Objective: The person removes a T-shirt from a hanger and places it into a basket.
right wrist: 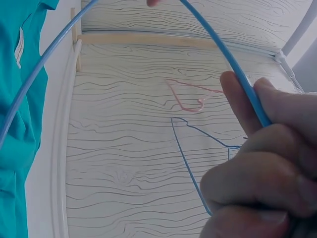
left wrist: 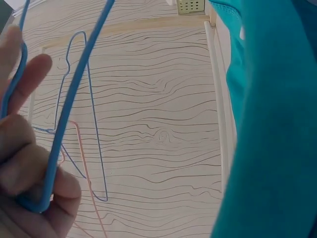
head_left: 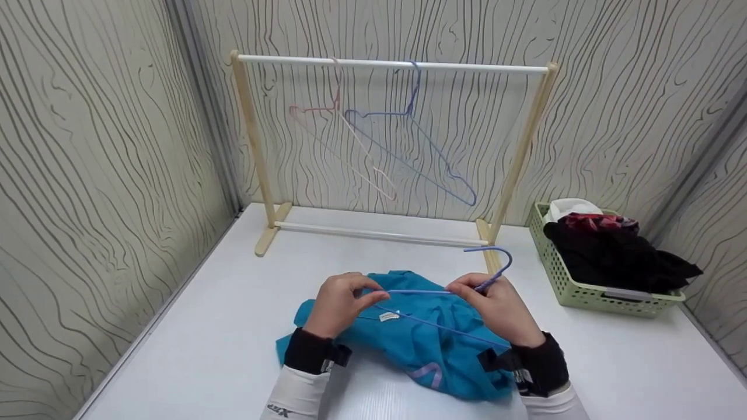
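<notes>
Both hands hold a blue wire hanger [head_left: 417,291] above a teal garment [head_left: 443,344]. My left hand [head_left: 341,303] grips the hanger's left end, its fingers curled round the bent corner in the left wrist view. Near the base of the hook, my right hand [head_left: 496,303] pinches the upper wire between thumb and fingers. The hook points up and curves to the left. Crumpled on the white table, the teal garment shows a white label [head_left: 389,316] and a lilac stripe near its lower edge.
Behind the hands stands a wooden rack with a white rail [head_left: 373,62]. A pink hanger [head_left: 356,137] and another blue hanger [head_left: 432,146] hang from it. At the right, a green basket [head_left: 560,280] holds black, red-patterned and white cloth.
</notes>
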Action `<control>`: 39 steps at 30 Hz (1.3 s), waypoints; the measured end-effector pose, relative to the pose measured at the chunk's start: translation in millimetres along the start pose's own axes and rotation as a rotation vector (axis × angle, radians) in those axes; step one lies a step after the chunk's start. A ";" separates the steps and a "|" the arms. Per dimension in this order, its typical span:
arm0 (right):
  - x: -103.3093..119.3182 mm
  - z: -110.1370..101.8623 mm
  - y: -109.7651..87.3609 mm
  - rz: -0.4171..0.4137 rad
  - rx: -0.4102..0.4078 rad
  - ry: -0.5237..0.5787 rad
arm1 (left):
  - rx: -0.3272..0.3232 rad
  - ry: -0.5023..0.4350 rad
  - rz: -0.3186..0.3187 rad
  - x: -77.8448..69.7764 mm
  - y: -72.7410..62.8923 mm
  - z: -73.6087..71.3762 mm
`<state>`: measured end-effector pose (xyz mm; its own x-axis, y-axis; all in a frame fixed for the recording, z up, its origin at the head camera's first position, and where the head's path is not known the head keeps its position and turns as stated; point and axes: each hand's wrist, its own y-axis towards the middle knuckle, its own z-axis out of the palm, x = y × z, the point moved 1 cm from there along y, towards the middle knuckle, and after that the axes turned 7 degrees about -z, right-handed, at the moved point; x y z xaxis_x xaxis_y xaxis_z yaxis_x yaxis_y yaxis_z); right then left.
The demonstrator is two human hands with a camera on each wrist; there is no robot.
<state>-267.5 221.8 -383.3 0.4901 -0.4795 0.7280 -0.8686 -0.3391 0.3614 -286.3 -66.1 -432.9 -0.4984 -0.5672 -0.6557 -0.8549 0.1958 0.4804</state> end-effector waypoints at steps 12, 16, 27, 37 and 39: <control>-7.9 -34.1 -5.9 0.116 -0.163 0.006 | -0.015 -0.097 -0.113 12.7 -0.1 -22.2; -21.1 -59.3 -15.7 0.133 -0.176 -0.124 | -0.055 -0.181 -0.211 21.0 -2.0 -36.0; -22.1 -78.3 -30.4 0.012 -0.058 0.031 | -0.139 -0.376 -0.400 30.1 -3.0 -52.7; -22.9 -82.1 -33.2 -0.033 -0.100 0.110 | -0.185 -0.370 -0.366 27.3 0.3 -43.1; -22.2 -82.5 -33.6 -0.046 -0.137 0.086 | -0.212 -0.362 -0.353 24.4 1.5 -40.3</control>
<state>-255.3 310.7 -363.5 0.5267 -0.3925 0.7540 -0.8501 -0.2424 0.4676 -294.0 -111.9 -424.7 -0.2360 -0.2499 -0.9391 -0.9501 -0.1436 0.2770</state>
